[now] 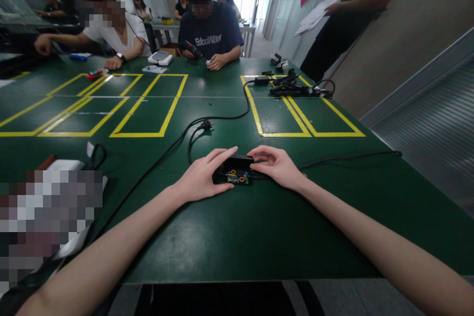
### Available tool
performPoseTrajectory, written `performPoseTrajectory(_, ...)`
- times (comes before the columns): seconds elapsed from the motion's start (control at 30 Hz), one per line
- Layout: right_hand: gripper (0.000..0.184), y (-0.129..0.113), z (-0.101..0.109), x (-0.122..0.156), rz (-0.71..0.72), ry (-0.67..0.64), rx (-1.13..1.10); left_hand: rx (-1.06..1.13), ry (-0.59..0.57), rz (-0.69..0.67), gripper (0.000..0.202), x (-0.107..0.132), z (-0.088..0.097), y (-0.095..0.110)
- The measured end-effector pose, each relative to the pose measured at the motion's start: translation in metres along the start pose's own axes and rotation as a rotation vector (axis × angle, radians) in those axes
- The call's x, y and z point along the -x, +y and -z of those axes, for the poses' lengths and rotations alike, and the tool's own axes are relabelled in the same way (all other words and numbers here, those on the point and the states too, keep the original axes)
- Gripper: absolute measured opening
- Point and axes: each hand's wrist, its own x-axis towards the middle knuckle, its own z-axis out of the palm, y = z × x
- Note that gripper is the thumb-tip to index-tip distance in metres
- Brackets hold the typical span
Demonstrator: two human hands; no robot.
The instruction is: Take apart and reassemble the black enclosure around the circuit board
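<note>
In front of me on the green table lies a black power adapter with its case open. Its circuit board (238,177) shows several small parts, including copper-coloured coils. Just behind the board, a black case cover (240,160) stands tilted. My left hand (198,177) curls round the adapter's left end, thumb along the near edge and fingers reaching over toward the cover. With thumb and fingers, my right hand (278,167) grips the right end of the cover. A black cable (333,158) runs off to the right, and a plug (206,125) lies beyond my left hand.
A long black cord (163,159) crosses the table to a pile of black cables and adapters (296,90) at the far right. Yellow tape (137,135) marks rectangles. Blurred items lie at left. Two people work opposite; another person holds papers (316,16) at right.
</note>
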Motion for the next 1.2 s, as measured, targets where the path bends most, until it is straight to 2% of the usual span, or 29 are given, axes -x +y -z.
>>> performPoseTrajectory(0.37, 0.025, -0.006, 0.001, 0.003, 0.02, -0.082, 0.013, -0.006, -0.002, 0.008, 0.092, 0.0, 0.001, 0.001)
performPoseTrajectory(0.53, 0.02, -0.006, 0.003, 0.004, 0.143, -0.148, 0.06, 0.008, -0.014, 0.026, 0.093, 0.0, 0.0, 0.001)
performPoseTrajectory(0.63, 0.029, -0.007, 0.005, 0.006, 0.184, -0.205, 0.11, 0.011, -0.011, 0.02, 0.091, 0.001, 0.0, 0.0)
performPoseTrajectory(0.73, 0.035, -0.01, 0.006, 0.007, 0.193, -0.221, 0.153, 0.004, -0.008, 0.001, 0.083, 0.001, 0.0, -0.001)
performPoseTrajectory(0.8, 0.033, -0.013, 0.005, 0.008, 0.225, -0.218, 0.197, -0.008, -0.013, -0.018, 0.069, 0.001, 0.0, -0.002)
performPoseTrajectory(0.93, 0.027, -0.018, 0.006, 0.01, 0.387, -0.222, 0.368, -0.063, -0.054, -0.075, 0.039, -0.002, 0.0, -0.002)
performPoseTrajectory(1.03, 0.03, -0.016, 0.006, 0.011, 0.499, -0.237, 0.505, -0.13, -0.084, -0.065, 0.034, -0.005, 0.001, 0.0)
performPoseTrajectory(1.13, 0.045, -0.01, 0.005, 0.012, 0.516, -0.232, 0.63, -0.197, -0.106, -0.047, 0.034, -0.007, 0.0, 0.003)
performPoseTrajectory(1.2, 0.042, -0.007, 0.002, 0.011, 0.52, -0.203, 0.689, -0.239, -0.12, -0.043, 0.034, -0.008, -0.001, 0.005)
